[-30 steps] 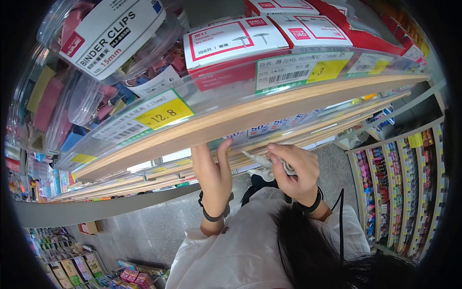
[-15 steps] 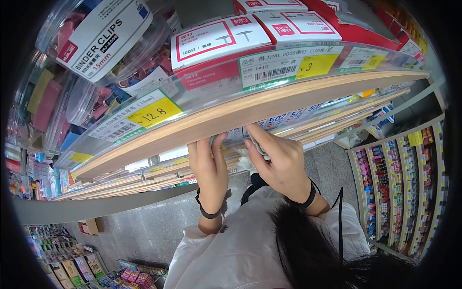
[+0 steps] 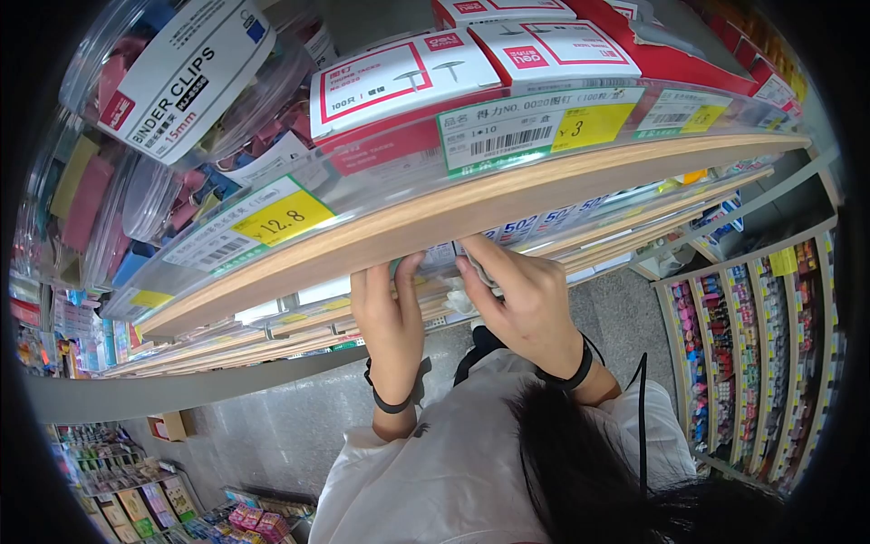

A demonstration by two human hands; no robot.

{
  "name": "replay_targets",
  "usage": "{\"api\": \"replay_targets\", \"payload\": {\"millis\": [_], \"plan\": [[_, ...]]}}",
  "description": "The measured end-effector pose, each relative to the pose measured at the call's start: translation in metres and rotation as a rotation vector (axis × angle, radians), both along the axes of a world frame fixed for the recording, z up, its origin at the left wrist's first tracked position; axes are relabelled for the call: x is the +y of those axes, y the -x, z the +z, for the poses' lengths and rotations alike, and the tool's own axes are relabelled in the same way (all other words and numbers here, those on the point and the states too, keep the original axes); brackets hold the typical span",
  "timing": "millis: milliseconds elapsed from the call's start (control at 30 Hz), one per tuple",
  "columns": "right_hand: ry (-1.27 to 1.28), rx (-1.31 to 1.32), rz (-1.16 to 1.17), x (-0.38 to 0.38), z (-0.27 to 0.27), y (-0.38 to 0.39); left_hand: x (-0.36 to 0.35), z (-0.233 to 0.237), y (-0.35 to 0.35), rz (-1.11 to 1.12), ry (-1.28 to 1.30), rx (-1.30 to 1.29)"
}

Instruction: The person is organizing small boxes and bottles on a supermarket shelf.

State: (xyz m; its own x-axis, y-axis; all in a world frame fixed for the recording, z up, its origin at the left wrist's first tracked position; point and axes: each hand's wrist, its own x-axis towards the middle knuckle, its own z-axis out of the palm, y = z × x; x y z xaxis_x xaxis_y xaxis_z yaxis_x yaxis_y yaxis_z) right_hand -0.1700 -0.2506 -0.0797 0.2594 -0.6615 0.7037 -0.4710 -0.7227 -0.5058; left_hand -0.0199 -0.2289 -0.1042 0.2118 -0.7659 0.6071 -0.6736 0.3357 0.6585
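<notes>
The right hand (image 3: 526, 292) pinches a crumpled whitish cloth (image 3: 459, 298) between thumb and fingers, its loose end hanging between the hands. The left hand (image 3: 388, 306) is beside it, fingertips hidden under the wooden shelf board (image 3: 580, 183); whether it grips anything, I cannot tell. Boxes marked 502 (image 3: 519, 227) line the level below, just beyond the right fingers. Above stand Deli thumb tack boxes (image 3: 408, 77) and, leftward, a binder clips tub (image 3: 186, 82).

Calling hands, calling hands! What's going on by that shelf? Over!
Left hand: partly hidden, grip unclear. Right hand: holding crumpled white cloth. 502 boxes: close by. Wooden shelf: above, partly blocking view.
</notes>
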Motion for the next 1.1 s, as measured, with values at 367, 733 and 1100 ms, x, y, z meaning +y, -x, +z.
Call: {"api": "replay_targets", "payload": {"millis": [367,733,1100], "plan": [[-0.010,0.013,-0.011,-0.001,-0.003,0.000,0.001,0.003,-0.002,0.023,-0.007,-0.063],[-0.033,-0.177,-0.107,0.004,0.003,0.012,0.001,0.003,-0.003,0.031,-0.007,-0.068],[-0.044,-0.087,-0.058,0.004,-0.003,0.006,0.000,0.002,0.001,0.002,0.036,0.137]]}}
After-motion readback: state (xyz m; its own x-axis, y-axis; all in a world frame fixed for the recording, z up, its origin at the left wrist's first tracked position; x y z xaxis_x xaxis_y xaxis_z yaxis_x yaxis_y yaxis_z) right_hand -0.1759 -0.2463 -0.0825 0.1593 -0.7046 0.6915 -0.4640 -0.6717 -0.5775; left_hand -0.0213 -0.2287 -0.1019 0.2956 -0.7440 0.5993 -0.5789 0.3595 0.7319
